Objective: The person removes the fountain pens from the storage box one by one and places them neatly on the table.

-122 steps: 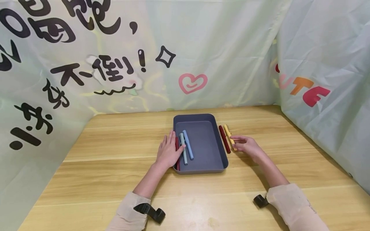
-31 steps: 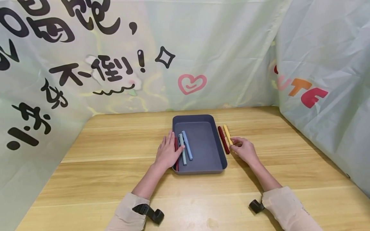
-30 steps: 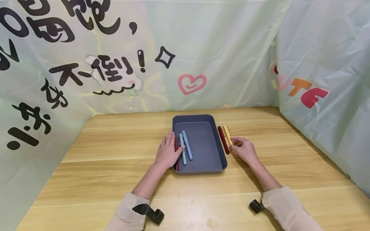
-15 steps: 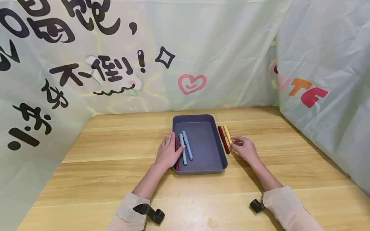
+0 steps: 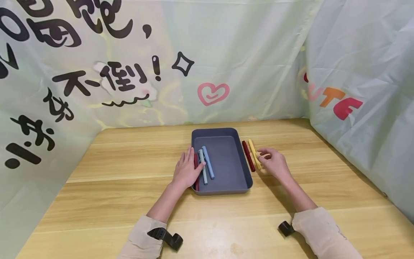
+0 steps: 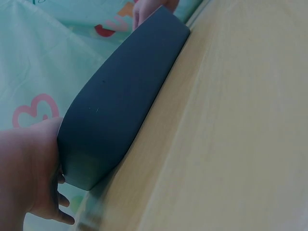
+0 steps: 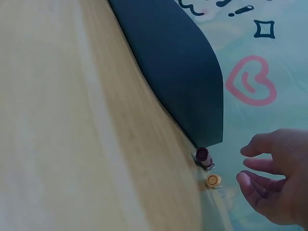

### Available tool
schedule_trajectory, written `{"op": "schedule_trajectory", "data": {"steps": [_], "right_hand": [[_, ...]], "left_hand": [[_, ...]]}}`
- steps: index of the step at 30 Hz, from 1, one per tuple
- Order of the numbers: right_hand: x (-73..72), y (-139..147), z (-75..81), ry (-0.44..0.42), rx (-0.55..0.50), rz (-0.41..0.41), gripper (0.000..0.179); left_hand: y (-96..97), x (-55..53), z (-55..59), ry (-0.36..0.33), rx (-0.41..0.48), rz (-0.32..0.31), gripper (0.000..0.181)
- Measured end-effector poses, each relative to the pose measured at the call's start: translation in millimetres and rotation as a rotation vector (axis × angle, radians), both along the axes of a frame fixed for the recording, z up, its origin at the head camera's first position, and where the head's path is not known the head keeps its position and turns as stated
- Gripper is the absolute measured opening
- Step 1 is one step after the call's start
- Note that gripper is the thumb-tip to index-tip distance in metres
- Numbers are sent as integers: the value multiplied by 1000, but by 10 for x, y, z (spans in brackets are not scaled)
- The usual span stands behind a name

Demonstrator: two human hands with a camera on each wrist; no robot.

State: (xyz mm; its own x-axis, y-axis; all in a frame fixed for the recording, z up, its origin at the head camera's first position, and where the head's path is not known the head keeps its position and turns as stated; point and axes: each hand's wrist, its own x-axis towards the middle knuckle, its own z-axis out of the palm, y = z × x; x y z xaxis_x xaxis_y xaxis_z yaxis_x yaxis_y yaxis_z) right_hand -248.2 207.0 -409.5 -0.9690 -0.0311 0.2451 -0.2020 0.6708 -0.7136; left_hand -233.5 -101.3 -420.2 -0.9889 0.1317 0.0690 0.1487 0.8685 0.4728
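My left hand [image 5: 187, 171] holds the left wall of a shallow dark grey tray [image 5: 229, 190], thumb over the rim and fingers along the outside. Beneath the thumb, a red pen [image 5: 196, 181] lies against that wall, partly hidden. Beside it in the tray are a pale green pen [image 5: 203, 169] and a light blue pen [image 5: 208, 163]. Right of the tray, a dark red pen [image 5: 248, 156] and a yellow pen [image 5: 253, 149] lie side by side on the table. My right hand [image 5: 275, 163] hovers at the yellow pen; the right wrist view shows its fingers spread apart, holding nothing.
The wooden table [image 5: 113, 194] meets a printed cloth backdrop [image 5: 258, 72] at the back and both sides. A black camera mount is strapped to each wrist, the left mount [image 5: 166, 237] and the right mount [image 5: 286, 228].
Half a second ago my right fingers were pinching the near part of the yellow pen; now they have parted and lifted off it slightly. My left hand keeps its place on the tray.
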Motion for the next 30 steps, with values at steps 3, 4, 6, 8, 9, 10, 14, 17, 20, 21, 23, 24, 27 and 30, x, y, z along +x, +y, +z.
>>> {"op": "schedule_trajectory", "data": {"steps": [3,4,6,8,9,10,14,17,20,21,23,24,27,30], "right_hand": [[18,-32,51,16,9,12,29],[25,-45,71,18,12,18,29],[37,-74,107,24,12,33,29],[45,-105,141,30,14,48,30],[47,-120,155,34,16,54,30],[47,-134,167,36,16,60,30],[53,-207,213,46,16,84,29],[60,-276,247,44,19,103,29],[60,-342,273,36,22,120,28],[59,-364,281,38,26,128,28],[60,-411,295,35,32,144,29],[60,-436,301,37,34,154,29],[64,-517,322,45,49,183,28],[64,-600,349,44,58,206,27]], "left_hand": [[2,4,13,-6,1,0,74],[3,4,16,-9,1,4,73],[0,3,19,-9,-4,6,71],[-5,-6,14,-6,-7,8,69],[-8,-9,13,-4,-7,7,68],[-10,-11,9,-4,-9,6,68],[-13,-10,12,-4,-7,4,65],[-15,-6,19,-4,-10,8,62],[-17,-8,18,-3,-24,13,60],[-15,-8,15,-1,-29,14,60],[-14,-8,8,7,-39,14,59],[-13,-9,3,11,-44,13,59],[-11,-8,-5,24,-56,14,59],[-10,-8,-3,30,-73,14,59]]}}
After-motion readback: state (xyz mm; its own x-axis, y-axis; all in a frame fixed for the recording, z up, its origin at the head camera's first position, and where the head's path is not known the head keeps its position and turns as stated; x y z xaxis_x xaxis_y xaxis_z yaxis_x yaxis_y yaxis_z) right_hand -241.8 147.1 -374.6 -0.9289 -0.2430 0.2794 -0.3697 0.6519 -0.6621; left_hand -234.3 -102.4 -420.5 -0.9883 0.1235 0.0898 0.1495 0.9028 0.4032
